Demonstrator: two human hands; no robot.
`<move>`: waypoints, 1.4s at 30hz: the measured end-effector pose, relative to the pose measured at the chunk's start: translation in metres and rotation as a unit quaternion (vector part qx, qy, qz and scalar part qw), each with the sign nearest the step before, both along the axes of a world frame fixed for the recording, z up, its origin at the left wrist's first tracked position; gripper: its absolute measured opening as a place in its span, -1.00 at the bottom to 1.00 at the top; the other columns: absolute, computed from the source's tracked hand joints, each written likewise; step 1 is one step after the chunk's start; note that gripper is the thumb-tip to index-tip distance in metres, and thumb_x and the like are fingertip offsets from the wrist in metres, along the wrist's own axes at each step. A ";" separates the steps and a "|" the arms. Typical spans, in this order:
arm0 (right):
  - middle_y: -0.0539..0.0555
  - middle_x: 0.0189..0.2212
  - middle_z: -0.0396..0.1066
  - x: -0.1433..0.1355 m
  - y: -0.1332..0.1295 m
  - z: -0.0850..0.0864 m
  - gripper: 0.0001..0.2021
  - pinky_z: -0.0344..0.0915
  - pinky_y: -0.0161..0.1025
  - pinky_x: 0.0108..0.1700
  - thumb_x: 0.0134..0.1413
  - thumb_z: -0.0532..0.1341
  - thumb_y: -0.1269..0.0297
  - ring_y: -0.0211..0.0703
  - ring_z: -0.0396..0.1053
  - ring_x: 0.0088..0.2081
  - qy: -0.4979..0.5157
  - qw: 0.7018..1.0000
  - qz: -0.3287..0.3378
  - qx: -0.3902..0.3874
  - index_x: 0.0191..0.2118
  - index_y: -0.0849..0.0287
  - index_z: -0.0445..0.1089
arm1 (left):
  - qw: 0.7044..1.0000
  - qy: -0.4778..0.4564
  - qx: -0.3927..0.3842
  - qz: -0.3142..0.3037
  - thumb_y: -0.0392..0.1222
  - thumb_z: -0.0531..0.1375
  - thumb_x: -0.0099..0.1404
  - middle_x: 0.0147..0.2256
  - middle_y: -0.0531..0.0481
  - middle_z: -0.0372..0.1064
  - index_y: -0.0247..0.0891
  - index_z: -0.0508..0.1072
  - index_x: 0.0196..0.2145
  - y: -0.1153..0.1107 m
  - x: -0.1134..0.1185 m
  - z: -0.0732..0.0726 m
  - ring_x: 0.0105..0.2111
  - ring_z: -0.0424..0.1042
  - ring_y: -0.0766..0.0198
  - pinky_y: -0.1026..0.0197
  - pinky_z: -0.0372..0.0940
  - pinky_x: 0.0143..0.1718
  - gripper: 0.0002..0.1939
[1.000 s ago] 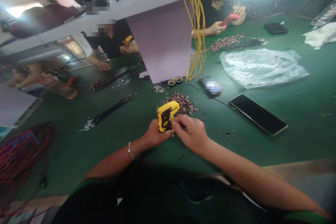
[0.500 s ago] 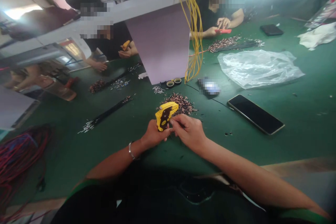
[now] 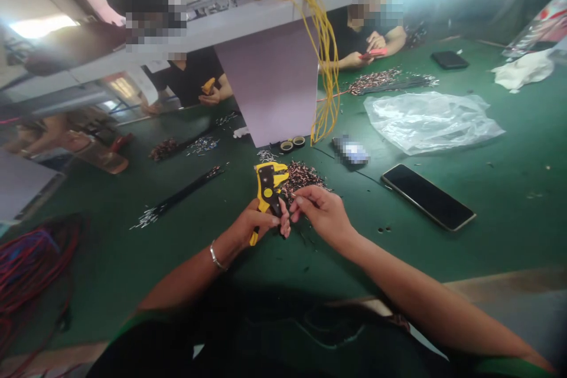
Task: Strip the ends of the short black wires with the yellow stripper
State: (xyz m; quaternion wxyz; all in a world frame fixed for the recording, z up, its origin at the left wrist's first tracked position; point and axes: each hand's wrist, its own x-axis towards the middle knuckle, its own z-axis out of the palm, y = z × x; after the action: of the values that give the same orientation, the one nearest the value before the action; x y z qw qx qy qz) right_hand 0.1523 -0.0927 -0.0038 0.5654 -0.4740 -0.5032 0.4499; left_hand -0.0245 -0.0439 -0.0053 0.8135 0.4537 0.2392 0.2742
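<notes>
My left hand [image 3: 246, 222] is wrapped round the handles of a yellow and black wire stripper [image 3: 267, 184], whose jaws point up and to the right. My right hand [image 3: 325, 210] is closed in a pinch just right of the tool's handles, apart from it. What its fingertips hold is too small to make out. Just beyond both hands lies a heap of short wire pieces [image 3: 305, 176] with coppery ends, partly hidden by the tool and the right fingers. A small pile of silvery pieces [image 3: 266, 156] sits behind the stripper.
A phone [image 3: 427, 196] and a clear plastic bag [image 3: 432, 121] lie to the right. Black wires [image 3: 181, 194] lie in a bundle at left, near coiled red cables [image 3: 39, 266]. Yellow cables [image 3: 325, 71] hang beside a pale panel [image 3: 270, 88]. Co-workers sit across the table.
The wire stripper has turned in my left hand, so its jaws and handles now show more fully. My right hand has drawn slightly away from the tool.
</notes>
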 end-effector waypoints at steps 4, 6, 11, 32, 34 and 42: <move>-0.01 -0.53 0.50 0.001 -0.001 0.004 -0.89 0.44 -0.24 -0.42 0.08 0.21 0.23 -0.25 0.46 -0.56 0.048 0.999 0.013 -0.016 -0.33 0.16 0.38 | 1.000 -0.009 0.013 -0.027 -0.34 0.28 -0.06 -0.46 -0.06 0.40 -0.38 0.45 -0.30 0.001 -0.002 0.002 -0.47 0.42 0.19 0.03 0.40 -0.34 -0.71; -0.01 -0.54 0.49 0.001 -0.001 0.005 -0.89 0.43 -0.25 -0.44 0.07 0.22 0.25 -0.27 0.45 -0.57 0.064 0.998 0.008 -0.026 -0.34 0.18 0.40 | 0.999 -0.004 0.029 -0.034 -0.34 0.30 -0.05 -0.45 -0.06 0.41 -0.38 0.45 -0.29 0.001 -0.003 0.002 -0.46 0.42 0.19 0.03 0.40 -0.33 -0.71; -0.02 -0.59 0.48 0.001 -0.001 0.008 -0.90 0.38 -0.29 -0.51 0.03 0.25 0.27 -0.29 0.41 -0.61 0.094 0.995 0.004 -0.043 -0.38 0.18 0.43 | 0.998 0.001 0.043 -0.045 -0.36 0.30 -0.02 -0.44 -0.07 0.42 -0.40 0.46 -0.26 0.002 -0.005 -0.003 -0.45 0.43 0.17 0.01 0.39 -0.30 -0.70; 0.01 -0.60 0.51 0.008 0.005 0.006 -0.84 0.32 -0.27 -0.51 -0.02 0.33 0.22 -0.28 0.39 -0.64 0.153 0.987 0.001 -0.056 -0.39 0.22 0.47 | 0.997 -0.005 0.050 -0.065 -0.35 0.32 0.00 -0.40 -0.10 0.42 -0.41 0.47 -0.24 0.001 -0.005 -0.010 -0.41 0.45 0.14 -0.01 0.38 -0.26 -0.70; 0.00 -0.60 0.50 0.008 0.005 0.006 -0.84 0.32 -0.27 -0.51 -0.02 0.34 0.21 -0.28 0.39 -0.64 0.160 0.986 0.002 -0.055 -0.39 0.22 0.47 | 0.997 -0.002 0.048 -0.064 -0.36 0.32 0.00 -0.40 -0.11 0.43 -0.41 0.47 -0.24 0.001 -0.005 -0.009 -0.40 0.45 0.14 -0.01 0.38 -0.26 -0.70; 0.00 -0.60 0.51 0.009 0.005 0.004 -0.80 0.32 -0.28 -0.52 -0.01 0.36 0.17 -0.28 0.39 -0.63 0.177 0.983 0.012 -0.054 -0.39 0.22 0.47 | 0.997 -0.002 0.046 -0.059 -0.36 0.31 0.00 -0.41 -0.11 0.43 -0.41 0.47 -0.26 0.002 -0.005 -0.011 -0.41 0.46 0.13 -0.02 0.38 -0.26 -0.71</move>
State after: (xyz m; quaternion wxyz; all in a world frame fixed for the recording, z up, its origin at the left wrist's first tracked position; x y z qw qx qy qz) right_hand 0.1616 -0.0877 0.0007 0.6133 -0.4107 -0.3757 0.5604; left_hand -0.0300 -0.0419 -0.0161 0.8071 0.5033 0.1977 0.2369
